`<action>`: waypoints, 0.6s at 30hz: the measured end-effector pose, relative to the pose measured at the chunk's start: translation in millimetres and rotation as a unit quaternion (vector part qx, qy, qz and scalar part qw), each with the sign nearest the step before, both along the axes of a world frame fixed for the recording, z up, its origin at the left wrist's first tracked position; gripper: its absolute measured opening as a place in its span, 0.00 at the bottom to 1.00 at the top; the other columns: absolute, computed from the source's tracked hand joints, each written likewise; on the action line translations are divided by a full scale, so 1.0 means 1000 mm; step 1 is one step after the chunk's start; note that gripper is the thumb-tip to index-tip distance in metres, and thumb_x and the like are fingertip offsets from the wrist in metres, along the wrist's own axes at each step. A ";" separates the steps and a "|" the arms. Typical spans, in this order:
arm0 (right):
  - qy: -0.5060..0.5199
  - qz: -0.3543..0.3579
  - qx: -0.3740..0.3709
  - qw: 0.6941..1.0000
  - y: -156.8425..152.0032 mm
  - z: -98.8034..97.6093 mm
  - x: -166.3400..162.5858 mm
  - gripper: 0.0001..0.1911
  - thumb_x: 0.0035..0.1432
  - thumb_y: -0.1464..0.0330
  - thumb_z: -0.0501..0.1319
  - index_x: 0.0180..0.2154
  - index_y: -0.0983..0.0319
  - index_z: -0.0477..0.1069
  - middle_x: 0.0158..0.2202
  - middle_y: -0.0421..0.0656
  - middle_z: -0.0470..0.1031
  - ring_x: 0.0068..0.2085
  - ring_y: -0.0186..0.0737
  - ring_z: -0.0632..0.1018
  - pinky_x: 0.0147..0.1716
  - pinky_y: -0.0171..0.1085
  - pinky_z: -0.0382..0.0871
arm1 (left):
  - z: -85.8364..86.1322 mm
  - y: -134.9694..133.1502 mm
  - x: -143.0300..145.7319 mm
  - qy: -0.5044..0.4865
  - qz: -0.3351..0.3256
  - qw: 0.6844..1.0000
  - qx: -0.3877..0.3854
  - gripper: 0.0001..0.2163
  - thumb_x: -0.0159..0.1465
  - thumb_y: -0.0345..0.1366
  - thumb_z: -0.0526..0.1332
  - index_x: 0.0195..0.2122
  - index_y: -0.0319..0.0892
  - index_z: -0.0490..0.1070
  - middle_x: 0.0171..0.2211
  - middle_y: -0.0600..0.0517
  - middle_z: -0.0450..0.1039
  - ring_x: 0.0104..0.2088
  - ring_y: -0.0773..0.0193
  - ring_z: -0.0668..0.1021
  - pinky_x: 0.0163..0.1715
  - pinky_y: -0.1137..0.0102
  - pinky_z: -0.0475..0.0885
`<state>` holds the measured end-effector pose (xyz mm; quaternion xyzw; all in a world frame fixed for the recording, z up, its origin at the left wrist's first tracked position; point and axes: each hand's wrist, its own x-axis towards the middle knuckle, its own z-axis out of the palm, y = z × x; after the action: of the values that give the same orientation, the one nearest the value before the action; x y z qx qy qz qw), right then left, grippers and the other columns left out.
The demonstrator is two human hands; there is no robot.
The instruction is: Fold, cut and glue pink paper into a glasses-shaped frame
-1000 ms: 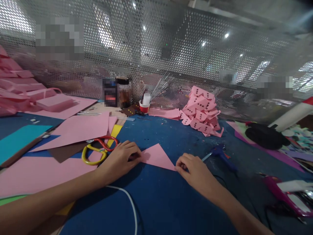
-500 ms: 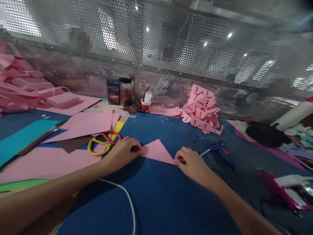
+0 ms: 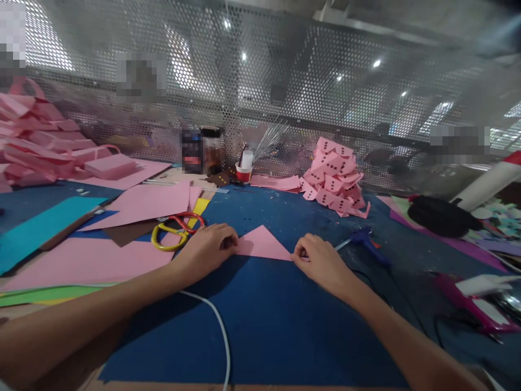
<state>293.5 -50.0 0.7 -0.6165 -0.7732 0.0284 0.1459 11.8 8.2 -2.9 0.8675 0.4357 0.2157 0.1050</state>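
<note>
At middle of frame, holding pink paper triangle over blue counter: pinched at left corner in grip of left hand, at right corner in grip of right hand. Left of centre, red-and-yellow-handled scissors.

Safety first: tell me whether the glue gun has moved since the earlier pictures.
No, not visibly: against the pink pile, the glue gun keeps its spot, nearer the camera and slightly right; only the view shifted.
</note>
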 end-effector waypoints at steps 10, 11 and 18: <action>-0.094 0.170 0.077 0.978 -0.008 0.002 -0.014 0.15 0.61 0.79 0.54 0.46 0.59 0.69 0.42 0.44 0.69 0.41 0.41 0.68 0.39 0.39 0.57 | 0.001 -0.018 0.000 0.125 -0.169 0.972 0.108 0.12 0.67 0.25 0.49 0.43 0.41 0.71 0.41 0.48 0.71 0.41 0.61 0.72 0.44 0.65 0.66; -0.106 0.183 0.078 0.974 -0.009 0.000 -0.017 0.16 0.61 0.79 0.54 0.47 0.59 0.68 0.41 0.44 0.69 0.41 0.41 0.68 0.38 0.39 0.57 | 0.000 -0.018 0.000 0.137 -0.169 0.969 0.114 0.12 0.67 0.25 0.50 0.43 0.41 0.71 0.41 0.48 0.70 0.41 0.61 0.71 0.44 0.65 0.66; -0.149 0.194 0.091 0.965 -0.010 -0.003 -0.028 0.20 0.63 0.79 0.51 0.54 0.59 0.65 0.40 0.45 0.68 0.40 0.41 0.66 0.38 0.40 0.56 | 0.001 -0.018 0.002 0.206 -0.171 0.950 0.157 0.18 0.66 0.26 0.51 0.55 0.47 0.65 0.42 0.49 0.68 0.38 0.60 0.70 0.40 0.64 0.66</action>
<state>265.2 -60.3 -1.9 -0.4361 -0.8903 -0.1066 0.0760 14.0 -10.1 -2.1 0.9602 0.2533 0.0763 -0.0893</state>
